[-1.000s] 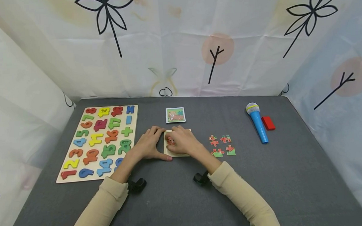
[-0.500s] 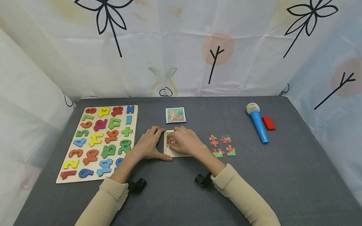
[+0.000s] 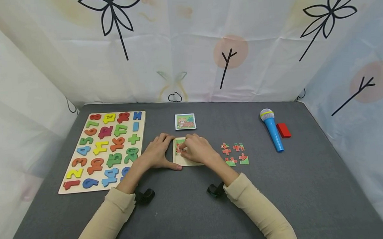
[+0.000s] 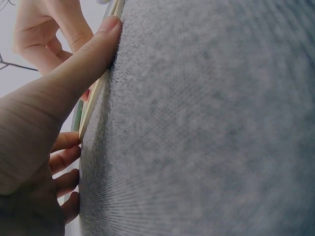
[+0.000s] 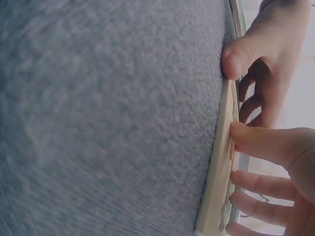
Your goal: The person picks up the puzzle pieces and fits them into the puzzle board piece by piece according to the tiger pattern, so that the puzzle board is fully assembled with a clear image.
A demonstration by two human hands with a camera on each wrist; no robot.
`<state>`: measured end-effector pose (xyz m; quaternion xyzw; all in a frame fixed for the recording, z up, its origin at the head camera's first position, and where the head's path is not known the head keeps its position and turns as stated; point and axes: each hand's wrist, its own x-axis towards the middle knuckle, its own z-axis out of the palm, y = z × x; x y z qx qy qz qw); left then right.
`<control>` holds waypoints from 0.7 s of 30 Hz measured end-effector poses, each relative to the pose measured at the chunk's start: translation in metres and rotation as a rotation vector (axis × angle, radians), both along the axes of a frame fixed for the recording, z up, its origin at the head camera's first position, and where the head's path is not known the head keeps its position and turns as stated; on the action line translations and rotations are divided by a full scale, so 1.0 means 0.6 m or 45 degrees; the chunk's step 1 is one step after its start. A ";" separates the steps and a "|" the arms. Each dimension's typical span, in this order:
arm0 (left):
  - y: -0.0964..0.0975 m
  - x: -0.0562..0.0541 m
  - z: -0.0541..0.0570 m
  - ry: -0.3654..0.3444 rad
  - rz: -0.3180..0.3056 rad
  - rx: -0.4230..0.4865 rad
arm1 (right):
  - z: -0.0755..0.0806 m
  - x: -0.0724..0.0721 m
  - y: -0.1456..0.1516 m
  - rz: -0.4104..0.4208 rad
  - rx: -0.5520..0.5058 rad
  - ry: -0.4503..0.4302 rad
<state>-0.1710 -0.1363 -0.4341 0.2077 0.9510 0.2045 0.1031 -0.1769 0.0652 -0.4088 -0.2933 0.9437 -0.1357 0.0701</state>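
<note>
A small wooden puzzle board [image 3: 188, 161] lies flat on the dark grey table, a picture of reddish and green pieces [image 3: 178, 145] along its left part. My left hand [image 3: 157, 152] rests at its left side, fingers spread along the edge and thumb against the front edge. Over the board, my right hand [image 3: 197, 147] has curled fingers and pinches a puzzle piece at the picture, mostly hidden by the fingers. In the right wrist view the thumb [image 5: 261, 142] bears on the board's top and the other fingertips sit close along it.
Several loose puzzle pieces [image 3: 239, 147] lie right of the board. A picture card [image 3: 185, 121] sits behind it. At left lies a big board of coloured numbers [image 3: 142, 130]. A blue toy microphone [image 3: 273, 132] and a red block [image 3: 283, 130] are at right.
My right hand has shifted slightly to the right over the board, so more of the picture's left part shows. My left hand stays in place at the board's edge.
</note>
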 end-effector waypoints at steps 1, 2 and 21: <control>0.000 0.000 0.000 -0.002 0.001 0.001 | 0.001 0.000 0.000 -0.001 0.003 -0.006; 0.000 0.000 0.000 -0.003 0.001 0.000 | 0.001 -0.001 0.001 -0.002 0.007 -0.012; -0.003 -0.003 -0.004 -0.004 0.012 -0.013 | 0.025 -0.004 0.111 -0.087 0.057 -0.006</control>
